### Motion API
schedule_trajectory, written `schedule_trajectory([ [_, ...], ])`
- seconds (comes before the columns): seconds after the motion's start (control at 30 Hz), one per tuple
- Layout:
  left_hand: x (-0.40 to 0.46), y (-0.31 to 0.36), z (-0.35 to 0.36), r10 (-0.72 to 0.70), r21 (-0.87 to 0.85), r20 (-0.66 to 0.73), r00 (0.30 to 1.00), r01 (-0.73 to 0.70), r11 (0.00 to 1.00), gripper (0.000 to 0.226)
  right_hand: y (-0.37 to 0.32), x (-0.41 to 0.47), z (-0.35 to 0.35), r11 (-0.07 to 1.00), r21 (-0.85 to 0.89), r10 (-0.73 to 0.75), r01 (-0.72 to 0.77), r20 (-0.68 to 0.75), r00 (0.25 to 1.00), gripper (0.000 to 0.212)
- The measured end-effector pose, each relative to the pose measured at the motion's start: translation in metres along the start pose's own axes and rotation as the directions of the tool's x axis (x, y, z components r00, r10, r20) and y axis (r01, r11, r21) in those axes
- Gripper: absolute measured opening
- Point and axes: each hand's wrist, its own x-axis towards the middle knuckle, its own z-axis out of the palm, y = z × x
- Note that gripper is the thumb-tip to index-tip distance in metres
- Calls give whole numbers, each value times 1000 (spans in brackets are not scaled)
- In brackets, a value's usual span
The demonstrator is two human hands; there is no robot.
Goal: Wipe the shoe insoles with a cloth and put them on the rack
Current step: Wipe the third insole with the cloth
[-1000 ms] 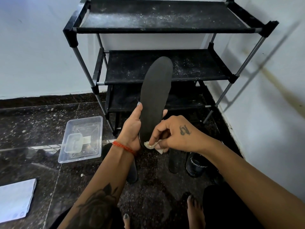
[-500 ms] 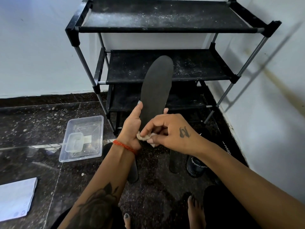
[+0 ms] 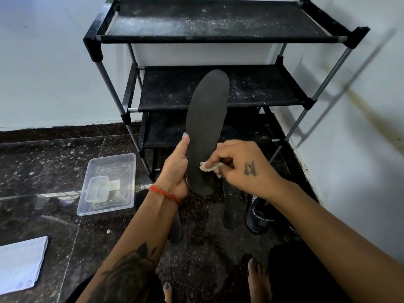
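A long black insole stands upright in front of the black shoe rack, heel end down. My left hand grips its lower left edge, thumb up along the side. My right hand pinches a small white cloth against the insole's lower face. Two more black insoles lie flat on the floor below my hands: one to the right, the other partly hidden under my left forearm.
A clear plastic tub holding a smaller container sits on the dark speckled floor at left. White papers lie at the lower left. Black sport shoes rest by the white right wall. My bare feet show at the bottom. The rack's shelves are dusty.
My right hand with the cloth has slid up and to the right across the insole's lower part. The left hand keeps the insole upright with hardly any shift.
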Motion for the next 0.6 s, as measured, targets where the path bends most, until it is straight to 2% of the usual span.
schedule_trajectory([
  [0.1,1,0,-2,9,-51,-9,1000,-9,999,57,-7,-2,1,994,6,107,-108,124,987,20],
  [0.23,0,2,-4,14,-85,-9,1000,-15,996,61,-15,-5,-2,947,157,224,-282,312,924,16],
  [0.4,1,2,-4,12,-101,-18,1000,-14,995,60,-25,-9,-4,802,401,221,-443,490,843,14],
  [0.43,0,3,-4,15,-104,-19,1000,-17,994,60,-25,-7,-7,757,465,219,-460,483,848,16],
  [0.5,-1,3,-2,23,-80,-15,1000,-24,996,59,-20,-3,-14,648,608,274,-460,377,885,19],
  [0.53,-1,2,-3,33,-50,-15,999,-33,998,58,-16,-1,-15,643,638,312,-422,285,906,19],
  [0.6,0,0,-2,48,1,-30,998,-48,999,57,-8,3,-12,761,558,332,-331,103,938,17],
])
